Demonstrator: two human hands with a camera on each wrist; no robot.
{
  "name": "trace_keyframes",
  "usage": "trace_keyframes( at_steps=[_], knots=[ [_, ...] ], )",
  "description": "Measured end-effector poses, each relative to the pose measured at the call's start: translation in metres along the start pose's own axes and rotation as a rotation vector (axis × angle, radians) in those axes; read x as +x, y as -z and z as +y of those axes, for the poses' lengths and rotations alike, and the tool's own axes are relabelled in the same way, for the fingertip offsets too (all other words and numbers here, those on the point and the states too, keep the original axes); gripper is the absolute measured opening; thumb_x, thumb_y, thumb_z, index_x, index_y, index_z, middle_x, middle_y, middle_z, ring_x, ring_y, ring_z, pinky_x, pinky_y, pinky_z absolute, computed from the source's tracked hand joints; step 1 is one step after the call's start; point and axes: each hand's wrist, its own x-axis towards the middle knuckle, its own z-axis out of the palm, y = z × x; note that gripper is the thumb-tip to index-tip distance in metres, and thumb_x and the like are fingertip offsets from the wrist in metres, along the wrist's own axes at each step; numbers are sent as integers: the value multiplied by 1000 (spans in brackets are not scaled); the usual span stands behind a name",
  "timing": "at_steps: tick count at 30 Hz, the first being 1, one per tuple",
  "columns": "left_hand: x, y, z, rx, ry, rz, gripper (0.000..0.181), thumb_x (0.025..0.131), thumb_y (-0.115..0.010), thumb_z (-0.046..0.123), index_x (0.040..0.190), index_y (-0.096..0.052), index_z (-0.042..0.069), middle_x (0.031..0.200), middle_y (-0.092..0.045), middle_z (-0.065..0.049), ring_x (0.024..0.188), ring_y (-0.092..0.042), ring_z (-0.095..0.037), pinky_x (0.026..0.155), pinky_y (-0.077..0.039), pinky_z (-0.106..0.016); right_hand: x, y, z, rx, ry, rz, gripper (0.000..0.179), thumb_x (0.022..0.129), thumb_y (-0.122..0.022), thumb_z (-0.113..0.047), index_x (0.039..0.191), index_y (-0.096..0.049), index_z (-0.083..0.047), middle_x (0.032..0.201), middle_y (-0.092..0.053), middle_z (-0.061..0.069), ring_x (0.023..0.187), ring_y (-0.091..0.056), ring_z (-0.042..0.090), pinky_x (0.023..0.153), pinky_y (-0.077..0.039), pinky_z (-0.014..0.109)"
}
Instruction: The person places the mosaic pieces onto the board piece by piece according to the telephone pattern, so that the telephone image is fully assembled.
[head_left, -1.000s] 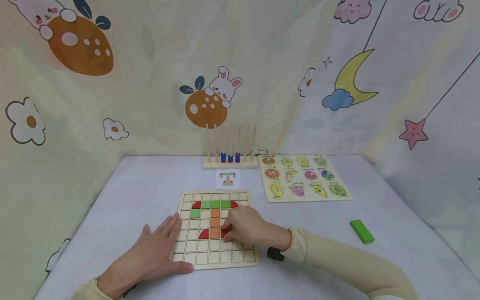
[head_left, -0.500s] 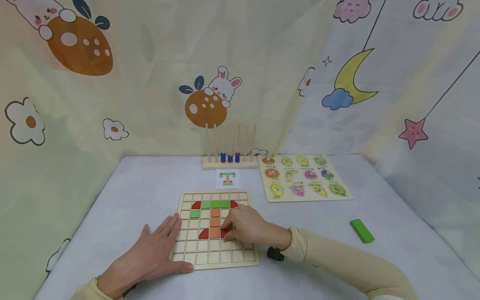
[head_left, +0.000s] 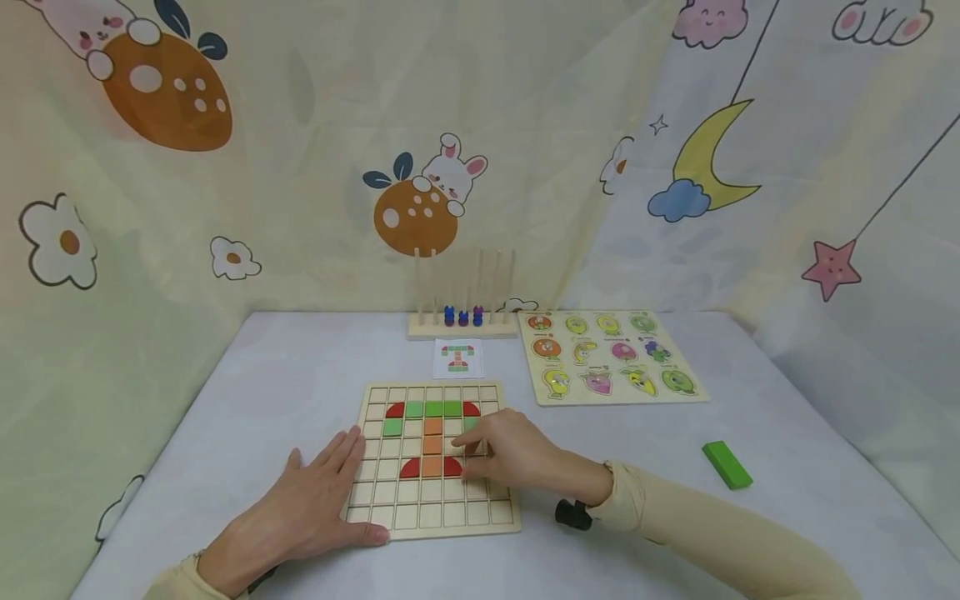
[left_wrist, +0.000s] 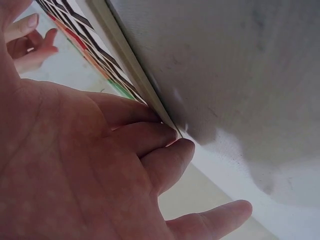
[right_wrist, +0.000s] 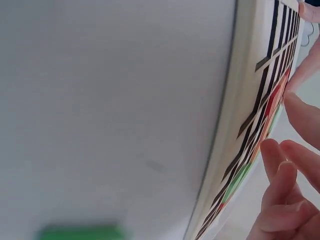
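Observation:
A wooden grid board (head_left: 405,518) lies on the table with coloured tiles set in its cells. My left hand (head_left: 303,500) rests along its left side, fingers extended at the edge and thumb at the near-left corner. Over the right part hovers my right hand (head_left: 517,454), thumb and index finger apart with nothing between them. Just left of its thumb sits a red quarter-round tile (head_left: 452,467), mirrored by another red tile (head_left: 410,467). Between them runs a column of orange tiles (head_left: 432,445). A row of green tiles (head_left: 433,408) lies above, and one green tile (head_left: 471,423) is partly covered by my right hand.
A pattern card (head_left: 458,358) lies behind the board, in front of a peg stand (head_left: 461,330) with blue beads. At the back right is a fruit puzzle board (head_left: 613,396). A green block (head_left: 727,464) lies to the right. A patterned cloth hangs behind.
My right hand has shifted right and its thumb and index finger have parted from the right red quarter-round tile, which now shows in full. The left hand stays put.

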Motion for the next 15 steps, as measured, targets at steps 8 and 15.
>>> trace_keyframes(
  at_steps=[8, 15],
  knots=[
    [0, 2, 1, -7, -2, 1, 140, 64, -64, 93, 160, -27, -2, 170, -23, -20, 156, -27, -41, 108, -18, -85, -35, 21, 27, -7, -109, 96, 36, 85, -84, -23, 119, -78, -13, 96, -76, -3, 58, -49, 3, 53, -41, 20],
    [1, 1, 1, -9, 12, -17, 141, 63, -65, 93, 161, -25, -1, 170, -23, -20, 156, -27, -41, 109, -18, -84, -68, 35, 53, -20, -228, 158, 34, 83, -86, -21, 115, -79, -13, 96, -76, -3, 57, -48, 5, 52, -41, 21]
  ],
)
